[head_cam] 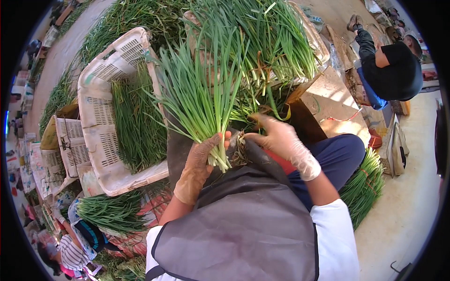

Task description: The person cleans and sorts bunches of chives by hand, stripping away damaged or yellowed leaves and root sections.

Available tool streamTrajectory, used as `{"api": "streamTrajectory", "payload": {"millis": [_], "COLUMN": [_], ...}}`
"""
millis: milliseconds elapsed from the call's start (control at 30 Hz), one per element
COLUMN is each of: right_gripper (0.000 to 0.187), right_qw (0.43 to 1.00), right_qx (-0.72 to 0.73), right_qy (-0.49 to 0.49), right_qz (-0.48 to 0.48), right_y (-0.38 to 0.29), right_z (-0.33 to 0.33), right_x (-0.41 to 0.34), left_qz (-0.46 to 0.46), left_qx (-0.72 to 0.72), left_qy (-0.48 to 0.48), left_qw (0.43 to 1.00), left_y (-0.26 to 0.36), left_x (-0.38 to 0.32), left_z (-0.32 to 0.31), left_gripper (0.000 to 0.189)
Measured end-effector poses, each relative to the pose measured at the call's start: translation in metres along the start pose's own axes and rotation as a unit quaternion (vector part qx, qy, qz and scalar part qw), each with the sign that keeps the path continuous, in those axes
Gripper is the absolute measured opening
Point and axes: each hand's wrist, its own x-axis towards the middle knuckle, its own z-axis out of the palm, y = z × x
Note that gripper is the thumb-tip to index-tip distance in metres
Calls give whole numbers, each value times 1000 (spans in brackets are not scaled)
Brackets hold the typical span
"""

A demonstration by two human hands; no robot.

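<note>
My left hand [196,163], in a thin soiled glove, grips a bunch of green leafy stalks, likely garlic chives [205,112], near the pale stem ends. The leaves fan up and away from me, and the white ends point down over my dark apron [239,210]. To the right of the bunch is my right hand [283,140], in a translucent glove and blurred at the fingers. Its thumb and fingers are spread, with nothing visible between them. Withered brownish scraps [240,150] sit between the bunch and the right thumb.
A white plastic crate [96,116] with chives stands at left. More chives [277,45] are heaped ahead, beside an open cardboard box [330,102]. A tied bundle [365,186] lies by my right knee. One person [390,70] sits at right, another [74,251] at lower left.
</note>
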Motion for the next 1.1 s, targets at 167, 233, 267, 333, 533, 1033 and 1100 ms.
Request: {"api": "streamTrajectory", "payload": {"millis": [167, 233, 267, 333, 533, 1033, 1100], "right_gripper": [27, 19, 17, 13, 13, 23, 27], "right_qw": [924, 905, 893, 882, 949, 847, 987], "right_qx": [379, 423, 445, 464, 133, -498, -115], "right_qy": [42, 53, 64, 83, 232, -146, 106], "right_qz": [-6, 4, 0, 2, -167, 112, -31], "right_y": [-32, -30, -30, -28, -21, 83, 51], "right_z": [46, 47, 45, 46, 56, 7, 1], "right_x": [14, 13, 15, 12, 14, 13, 40], "left_qz": [-43, -25, -39, -44, 51, 209, 269], "left_qx": [-30, -20, -2, -2, -7, -109, -74], "left_qy": [31, -5, -1, -10, -28, -111, -185], "left_qw": [998, 999, 999, 999, 998, 965, 942], "left_y": [-11, -12, -9, -10, -21, 58, 70], "left_x": [11, 8, 10, 11, 16, -5, -7], "left_z": [2, 2, 3, 5, 9, -10, 0], "left_gripper": [35, 33, 33, 33, 33, 69, 68]}}
